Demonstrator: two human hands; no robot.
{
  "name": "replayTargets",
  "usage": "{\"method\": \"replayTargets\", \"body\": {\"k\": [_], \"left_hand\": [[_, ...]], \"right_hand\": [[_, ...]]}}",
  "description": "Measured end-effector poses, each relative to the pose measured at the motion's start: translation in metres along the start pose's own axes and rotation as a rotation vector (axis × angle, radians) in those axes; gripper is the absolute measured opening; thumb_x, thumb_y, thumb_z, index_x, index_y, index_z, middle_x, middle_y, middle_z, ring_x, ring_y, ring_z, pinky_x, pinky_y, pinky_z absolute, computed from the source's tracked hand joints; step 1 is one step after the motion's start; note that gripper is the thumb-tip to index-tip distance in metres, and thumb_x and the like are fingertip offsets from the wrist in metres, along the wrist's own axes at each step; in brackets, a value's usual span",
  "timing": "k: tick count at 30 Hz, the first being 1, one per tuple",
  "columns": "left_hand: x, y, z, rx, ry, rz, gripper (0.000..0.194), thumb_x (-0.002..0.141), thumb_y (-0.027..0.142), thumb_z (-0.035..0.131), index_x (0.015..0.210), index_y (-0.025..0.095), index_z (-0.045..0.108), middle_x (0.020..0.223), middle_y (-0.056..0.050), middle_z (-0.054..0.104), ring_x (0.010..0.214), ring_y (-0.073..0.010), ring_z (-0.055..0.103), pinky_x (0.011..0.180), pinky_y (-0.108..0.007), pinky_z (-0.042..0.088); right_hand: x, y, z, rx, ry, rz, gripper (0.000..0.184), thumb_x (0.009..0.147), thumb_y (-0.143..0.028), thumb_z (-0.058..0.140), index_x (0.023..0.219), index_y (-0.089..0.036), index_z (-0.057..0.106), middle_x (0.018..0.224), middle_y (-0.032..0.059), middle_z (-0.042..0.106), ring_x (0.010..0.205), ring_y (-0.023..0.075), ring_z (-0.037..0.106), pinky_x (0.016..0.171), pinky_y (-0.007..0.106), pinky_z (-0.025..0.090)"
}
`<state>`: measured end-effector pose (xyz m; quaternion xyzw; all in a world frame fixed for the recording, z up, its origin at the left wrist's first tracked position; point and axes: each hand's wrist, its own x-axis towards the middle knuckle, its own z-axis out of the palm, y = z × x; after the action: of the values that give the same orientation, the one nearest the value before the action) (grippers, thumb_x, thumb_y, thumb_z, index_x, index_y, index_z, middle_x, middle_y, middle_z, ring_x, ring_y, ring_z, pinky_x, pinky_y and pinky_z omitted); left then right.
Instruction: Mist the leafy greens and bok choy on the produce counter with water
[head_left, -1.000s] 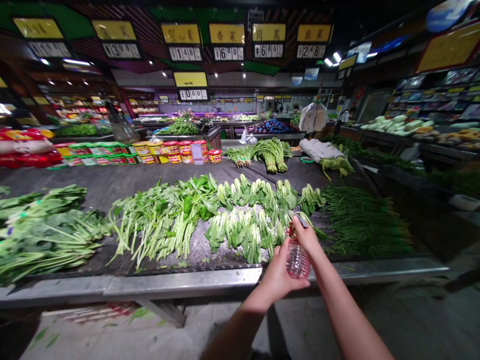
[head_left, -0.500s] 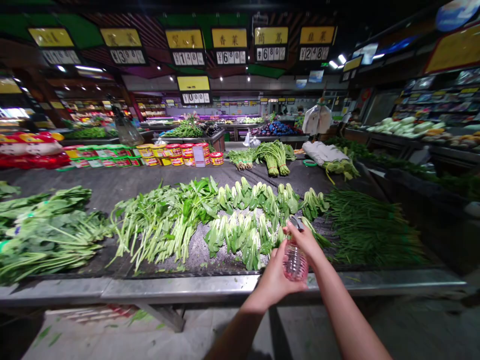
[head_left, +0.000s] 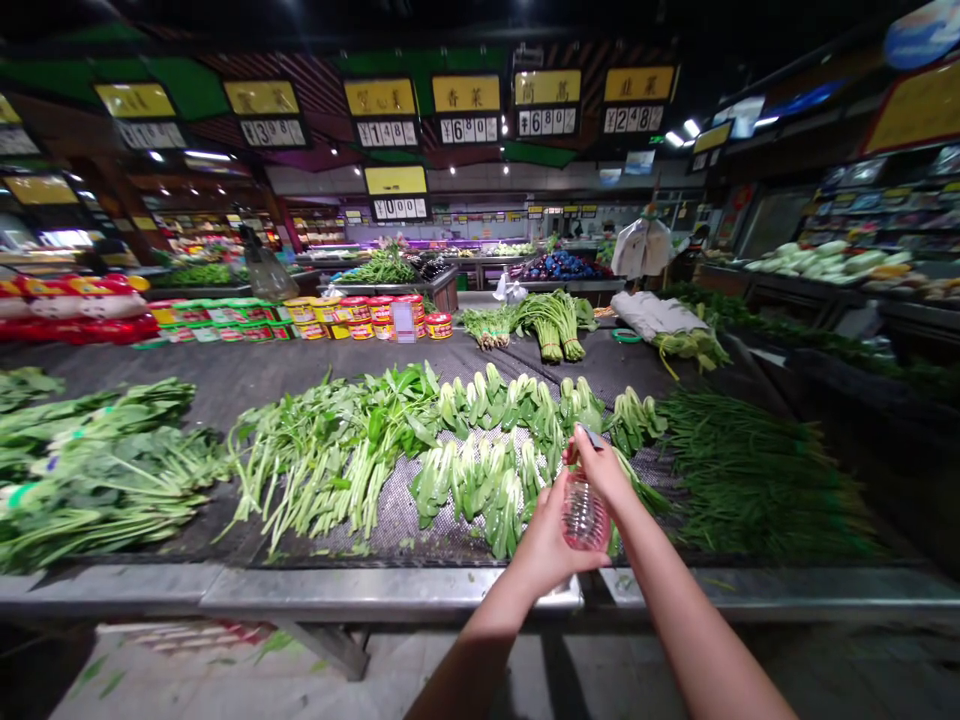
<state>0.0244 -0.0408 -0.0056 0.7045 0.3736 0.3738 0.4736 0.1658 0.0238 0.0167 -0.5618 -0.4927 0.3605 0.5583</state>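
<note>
A clear, pinkish ribbed spray bottle (head_left: 586,514) with a dark head is held up over the front of the vegetable stand. My left hand (head_left: 550,538) is closed around its lower body. At the top, my right hand (head_left: 602,468) grips the dark head, with fingers bent over it; the nozzle is mostly hidden. Behind and left of the bottle lie two rows of small leafy greens (head_left: 480,480) on a perforated dark mat. To the right is a heap of thin dark green chives (head_left: 757,470).
Long-stemmed greens (head_left: 337,450) and larger leafy bunches (head_left: 127,480) spread out to the left. Stacked tubs (head_left: 367,312) line the back, beside bundled stalks (head_left: 553,325) and a wrapped bundle (head_left: 660,315). A metal edge (head_left: 337,590) runs along the front. Price signs (head_left: 469,108) hang above.
The view has shifted slightly, so the stand and signs sit a little lower and further right. Both hands still hold the spray bottle, which appears marginally further left against the greens.
</note>
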Motion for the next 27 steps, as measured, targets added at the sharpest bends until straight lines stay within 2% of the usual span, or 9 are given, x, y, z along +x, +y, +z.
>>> {"method": "replayTargets", "body": {"k": [7, 16, 20, 27], "left_hand": [[-0.001, 0.000, -0.001, 0.015, 0.017, -0.008, 0.120, 0.047, 0.027, 0.087, 0.145, 0.027, 0.018, 0.132, -0.012, 0.042, 0.116, -0.0290, 0.047, 0.101, -0.041, 0.041], [0.001, -0.002, -0.007, -0.005, 0.056, -0.038, 0.117, 0.050, 0.029, 0.086, 0.145, 0.027, 0.019, 0.134, -0.013, 0.039, 0.117, -0.0293, 0.048, 0.098, -0.041, 0.042], [0.002, 0.004, -0.012, -0.019, 0.054, -0.036, 0.115, 0.051, 0.027, 0.086, 0.145, 0.028, 0.019, 0.133, -0.013, 0.039, 0.118, -0.0284, 0.048, 0.096, -0.039, 0.043], [-0.004, 0.010, -0.016, -0.019, 0.061, -0.031, 0.111, 0.050, 0.023, 0.085, 0.143, 0.030, 0.024, 0.131, -0.011, 0.040, 0.118, -0.0295, 0.047, 0.100, -0.042, 0.041]], "right_hand": [[0.002, 0.008, 0.004, 0.004, -0.006, 0.029, 0.048, 0.076, -0.068, 0.046, 0.068, -0.024, 0.061, 0.063, 0.0031, 0.066, 0.058, 0.0225, 0.060, 0.056, 0.034, 0.044], [0.010, -0.001, 0.014, 0.007, -0.056, 0.008, 0.048, 0.078, -0.066, 0.046, 0.080, -0.021, 0.062, 0.079, 0.0049, 0.070, 0.069, 0.0230, 0.063, 0.060, 0.033, 0.047], [0.012, -0.004, 0.018, 0.028, -0.077, -0.033, 0.049, 0.078, -0.067, 0.045, 0.078, -0.021, 0.061, 0.075, 0.0050, 0.070, 0.066, 0.0223, 0.063, 0.060, 0.033, 0.048], [0.010, 0.001, 0.024, 0.021, -0.045, 0.010, 0.051, 0.074, -0.070, 0.048, 0.072, -0.020, 0.060, 0.063, 0.0029, 0.065, 0.056, 0.0200, 0.058, 0.054, 0.033, 0.046]]}}
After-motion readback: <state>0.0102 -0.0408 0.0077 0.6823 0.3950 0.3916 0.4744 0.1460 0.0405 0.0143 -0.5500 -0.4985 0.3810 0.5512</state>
